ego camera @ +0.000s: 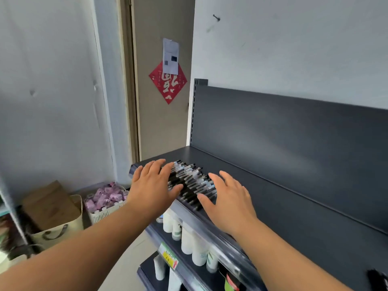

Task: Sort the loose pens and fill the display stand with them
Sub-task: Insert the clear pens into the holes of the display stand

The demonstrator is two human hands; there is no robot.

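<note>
A pile of loose black pens (190,180) lies near the left front corner of the dark grey top shelf (273,198). My left hand (154,184) is spread flat at the pile's left side, fingers straight, thumb lying over the near pens. On the pile's right side my right hand (227,196) is also spread, with fingers straight and the thumb against the front pens. Both hands flank the pile with the pens between them. No display stand is in view.
The shelf's dark back panel (294,131) rises behind the pens. White bottles (189,240) stand on the lower shelf under the front edge. On the floor at left are a basket of pink items (105,199), a tote bag (56,227) and a door (163,101).
</note>
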